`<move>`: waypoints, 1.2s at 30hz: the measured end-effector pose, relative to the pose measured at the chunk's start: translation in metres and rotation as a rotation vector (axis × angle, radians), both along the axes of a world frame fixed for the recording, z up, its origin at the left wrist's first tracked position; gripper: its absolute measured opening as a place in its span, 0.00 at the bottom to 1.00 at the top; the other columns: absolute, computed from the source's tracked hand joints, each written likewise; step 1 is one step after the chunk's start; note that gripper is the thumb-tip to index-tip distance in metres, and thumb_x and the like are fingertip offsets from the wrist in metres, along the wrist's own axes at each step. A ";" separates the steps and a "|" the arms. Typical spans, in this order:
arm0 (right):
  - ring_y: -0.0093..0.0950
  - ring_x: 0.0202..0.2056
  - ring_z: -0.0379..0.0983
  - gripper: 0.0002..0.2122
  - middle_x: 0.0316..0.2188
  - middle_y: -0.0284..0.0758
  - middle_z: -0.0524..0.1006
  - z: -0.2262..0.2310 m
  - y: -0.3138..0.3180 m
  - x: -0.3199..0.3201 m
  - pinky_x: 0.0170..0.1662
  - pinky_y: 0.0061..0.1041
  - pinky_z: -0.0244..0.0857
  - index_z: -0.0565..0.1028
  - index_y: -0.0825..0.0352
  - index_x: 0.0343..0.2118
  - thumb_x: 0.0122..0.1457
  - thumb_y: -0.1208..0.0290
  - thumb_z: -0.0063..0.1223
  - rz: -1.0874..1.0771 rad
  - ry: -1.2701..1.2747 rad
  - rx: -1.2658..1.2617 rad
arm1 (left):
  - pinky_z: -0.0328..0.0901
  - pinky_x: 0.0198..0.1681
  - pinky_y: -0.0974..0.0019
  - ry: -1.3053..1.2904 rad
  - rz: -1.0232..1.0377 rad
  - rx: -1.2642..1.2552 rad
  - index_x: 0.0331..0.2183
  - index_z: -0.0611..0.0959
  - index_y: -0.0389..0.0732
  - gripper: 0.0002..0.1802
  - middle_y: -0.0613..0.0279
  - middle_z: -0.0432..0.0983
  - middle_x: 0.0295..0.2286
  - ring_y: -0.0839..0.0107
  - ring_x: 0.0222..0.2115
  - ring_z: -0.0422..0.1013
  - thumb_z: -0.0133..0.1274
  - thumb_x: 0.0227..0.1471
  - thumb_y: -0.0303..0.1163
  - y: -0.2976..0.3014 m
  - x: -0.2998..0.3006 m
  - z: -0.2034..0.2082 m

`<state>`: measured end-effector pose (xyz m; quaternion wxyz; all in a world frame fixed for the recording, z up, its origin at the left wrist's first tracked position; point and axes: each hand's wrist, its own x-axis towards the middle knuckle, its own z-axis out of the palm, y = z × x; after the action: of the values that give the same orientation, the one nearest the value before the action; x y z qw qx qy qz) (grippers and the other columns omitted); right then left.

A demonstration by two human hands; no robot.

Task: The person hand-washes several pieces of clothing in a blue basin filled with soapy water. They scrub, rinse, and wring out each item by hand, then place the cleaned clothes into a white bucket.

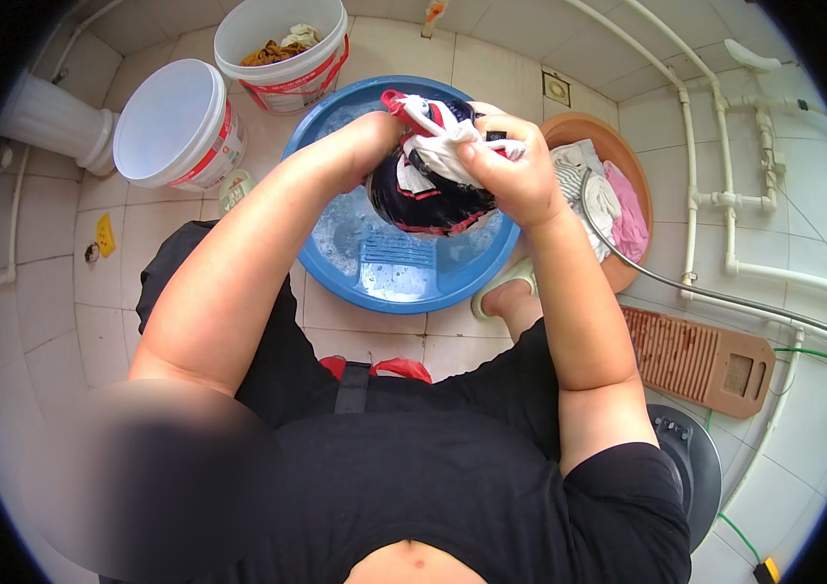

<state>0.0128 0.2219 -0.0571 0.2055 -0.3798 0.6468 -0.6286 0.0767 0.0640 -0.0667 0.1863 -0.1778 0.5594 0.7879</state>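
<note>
A wet dark garment with white and red trim (438, 200) hangs bunched up between my two hands, over a round blue basin (308, 261). My right hand (521, 173) is closed on its white part, with the thumb pressed on top. At the garment's left edge my left hand (372, 148) grips it; its fingers are mostly hidden by the cloth. Below, the basin holds sudsy water (336, 229) and a ribbed blue washboard surface (399, 261) slopes on its near side.
Two white buckets (165, 127) (282, 54) stand at the far left, the farther one with cloth inside. An orange basin (635, 161) of clothes sits at the right. Nearer lie a brown washboard (691, 360) and a hose (715, 294). White pipes (696, 195) line the right wall.
</note>
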 end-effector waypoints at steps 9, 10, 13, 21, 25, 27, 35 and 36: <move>0.20 0.28 0.67 0.08 0.26 0.32 0.71 -0.006 -0.003 -0.005 0.32 0.18 0.61 0.71 0.71 0.23 0.46 0.70 0.51 -0.019 -0.343 0.019 | 0.59 0.42 0.71 0.013 0.124 -0.210 0.39 0.76 0.42 0.16 0.62 0.73 0.36 0.74 0.37 0.67 0.40 0.50 0.37 0.000 -0.001 -0.002; 0.21 0.30 0.69 0.08 0.28 0.34 0.73 -0.008 -0.008 -0.006 0.34 0.19 0.62 0.72 0.71 0.25 0.47 0.70 0.50 -0.035 -0.554 -0.032 | 0.61 0.41 0.68 0.092 0.330 -0.035 0.38 0.75 0.40 0.14 0.60 0.73 0.35 0.72 0.36 0.68 0.38 0.51 0.33 0.006 0.000 0.000; 0.32 0.37 0.71 0.15 0.35 0.39 0.74 -0.038 -0.024 -0.019 0.44 0.30 0.65 0.70 0.70 0.37 0.51 0.66 0.42 -0.189 -1.028 -0.239 | 0.67 0.32 0.62 0.125 0.698 0.250 0.31 0.75 0.33 0.10 0.54 0.74 0.29 0.66 0.28 0.72 0.42 0.46 0.25 -0.006 -0.011 -0.026; 0.34 0.39 0.71 0.18 0.37 0.36 0.74 -0.031 -0.071 -0.028 0.43 0.36 0.66 0.71 0.63 0.39 0.51 0.62 0.31 -0.414 -1.290 -0.285 | 0.55 0.51 0.64 0.093 0.902 0.124 0.54 0.52 0.37 0.39 0.49 0.50 0.51 0.58 0.51 0.55 0.48 0.41 0.32 -0.015 -0.009 0.017; 0.33 0.41 0.70 0.18 0.40 0.33 0.73 -0.004 -0.138 -0.056 0.45 0.39 0.64 0.70 0.60 0.40 0.54 0.59 0.29 -0.325 -1.166 -0.439 | 0.45 0.56 0.63 0.138 1.021 0.006 0.55 0.48 0.38 0.38 0.50 0.40 0.55 0.59 0.56 0.42 0.44 0.45 0.36 -0.024 -0.004 0.015; 0.34 0.45 0.66 0.18 0.43 0.34 0.70 -0.013 -0.174 -0.081 0.47 0.39 0.60 0.68 0.61 0.43 0.55 0.57 0.34 -0.055 -1.083 -0.565 | 0.42 0.57 0.61 0.045 1.027 0.027 0.56 0.45 0.38 0.40 0.50 0.38 0.56 0.59 0.57 0.40 0.44 0.46 0.38 -0.034 0.000 0.021; 0.33 0.41 0.67 0.19 0.41 0.33 0.71 -0.076 -0.143 -0.097 0.44 0.35 0.61 0.68 0.64 0.44 0.50 0.61 0.48 -0.136 -0.425 0.484 | 0.30 0.54 0.43 0.020 0.766 0.188 0.56 0.53 0.46 0.38 0.57 0.42 0.57 0.60 0.58 0.33 0.47 0.46 0.45 -0.020 -0.008 0.018; 0.25 0.34 0.67 0.16 0.34 0.32 0.72 -0.078 -0.128 -0.096 0.32 0.25 0.64 0.71 0.62 0.40 0.50 0.60 0.48 -0.053 -0.433 0.647 | 0.31 0.55 0.44 0.059 0.699 0.206 0.55 0.54 0.44 0.38 0.54 0.41 0.57 0.59 0.58 0.32 0.46 0.46 0.46 -0.025 -0.007 0.005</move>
<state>-0.0837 0.0944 -0.1347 0.4301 -0.1372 0.7629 -0.4629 0.0693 0.0390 -0.0617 -0.0938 -0.3158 0.3876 0.8610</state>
